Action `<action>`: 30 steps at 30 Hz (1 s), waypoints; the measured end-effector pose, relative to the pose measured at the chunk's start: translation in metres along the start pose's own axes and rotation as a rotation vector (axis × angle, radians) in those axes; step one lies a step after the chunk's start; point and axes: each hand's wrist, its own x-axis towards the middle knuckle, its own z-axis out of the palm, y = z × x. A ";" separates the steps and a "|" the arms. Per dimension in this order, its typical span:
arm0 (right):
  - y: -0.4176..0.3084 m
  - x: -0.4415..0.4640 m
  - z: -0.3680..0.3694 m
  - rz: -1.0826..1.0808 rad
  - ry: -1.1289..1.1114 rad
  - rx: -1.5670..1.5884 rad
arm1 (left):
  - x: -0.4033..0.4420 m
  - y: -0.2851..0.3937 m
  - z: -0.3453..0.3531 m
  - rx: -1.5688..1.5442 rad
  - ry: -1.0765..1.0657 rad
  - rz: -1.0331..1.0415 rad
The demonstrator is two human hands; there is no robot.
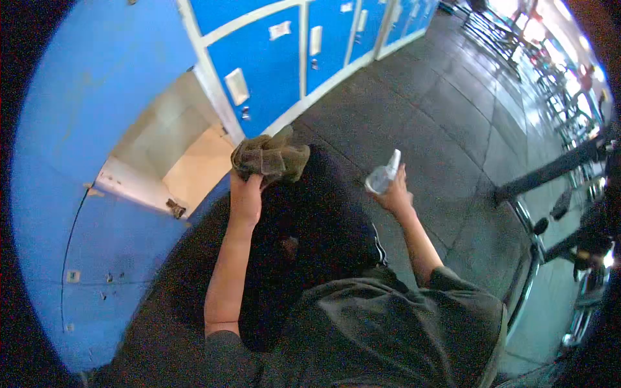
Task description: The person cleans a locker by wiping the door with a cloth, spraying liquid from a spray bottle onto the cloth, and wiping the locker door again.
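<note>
My left hand (246, 196) is closed around a bunched brown cloth (275, 157), held up in front of the lockers. The cloth hides most of its fingertips. Out to the right, my right hand (397, 196) grips what looks like a clear spray bottle (380, 179) with a white top, tilted above the dark floor. Left of the cloth, an open locker compartment (197, 158) shows a pale inside. Beside it is a closed blue locker door (268, 71) with a white handle plate and a small lock.
More blue lockers (326, 42) run away toward the upper right. Dark floor tiles (440, 123) stretch beside them. At the right stands gym equipment with a black padded bar (550, 171) and metal frames. Further machines are blurred at the back.
</note>
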 end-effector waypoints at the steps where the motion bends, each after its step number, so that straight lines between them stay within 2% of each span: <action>1: 0.001 -0.003 -0.019 0.006 -0.273 -0.165 | -0.001 0.012 0.000 -0.044 -0.010 0.007; 3: -0.031 -0.027 -0.082 -0.145 -0.620 -0.465 | -0.003 0.032 -0.006 -0.127 -0.030 0.018; 4: -0.068 -0.034 -0.126 -0.099 -0.773 -0.460 | -0.005 0.044 -0.001 -0.128 -0.093 0.102; 6: -0.122 -0.054 -0.176 -0.226 -0.621 -0.263 | -0.004 0.063 -0.007 -0.038 -0.129 0.155; 8: -0.165 -0.063 -0.210 -0.559 -0.430 0.000 | -0.006 0.071 -0.018 0.003 -0.102 0.146; 10: -0.201 -0.065 -0.204 -0.861 -0.131 0.429 | -0.009 0.083 -0.024 0.042 -0.134 0.149; 11: -0.223 -0.067 -0.206 -0.884 -0.138 0.552 | -0.010 0.089 -0.027 0.063 -0.149 0.151; 13: -0.269 -0.074 -0.213 -0.926 -0.163 0.803 | -0.011 0.106 -0.025 0.162 -0.228 0.357; 14: -0.288 -0.077 -0.212 -1.011 -0.100 0.799 | -0.012 0.114 -0.023 0.216 -0.265 0.459; 16: -0.321 -0.083 -0.208 -1.176 0.032 0.794 | -0.019 0.131 -0.025 0.281 -0.295 0.427; 17: -0.332 -0.085 -0.203 -1.207 0.031 0.784 | -0.021 0.138 -0.028 0.313 -0.311 0.410; 18: -0.342 -0.085 -0.194 -1.238 0.031 0.772 | -0.018 0.135 -0.035 0.361 -0.286 0.482; 20: -0.355 -0.083 -0.176 -1.296 0.091 0.784 | -0.025 0.149 -0.039 0.455 -0.239 0.433; 21: -0.360 -0.084 -0.176 -1.270 0.037 0.876 | -0.030 0.156 -0.039 0.497 -0.216 0.405; 22: -0.364 -0.085 -0.176 -1.241 -0.020 0.965 | -0.034 0.160 -0.035 0.433 -0.204 0.495; 23: -0.367 -0.086 -0.176 -1.209 -0.077 1.049 | -0.034 0.166 -0.039 0.448 -0.205 0.449; 24: -0.364 -0.087 -0.172 -1.087 -0.209 1.149 | -0.035 0.171 -0.044 0.460 -0.207 0.401; 25: -0.363 -0.093 -0.173 -0.861 -0.350 1.266 | -0.035 0.175 -0.049 0.469 -0.208 0.352; 27: -0.363 -0.095 -0.163 -0.527 -0.500 1.679 | -0.031 0.176 -0.057 0.532 -0.152 0.329; 28: -0.369 -0.099 -0.166 -0.339 -0.513 1.889 | -0.029 0.177 -0.060 0.563 -0.124 0.315; 30: -0.365 -0.089 -0.153 -0.339 -0.335 1.880 | -0.025 0.175 -0.069 0.594 -0.084 0.220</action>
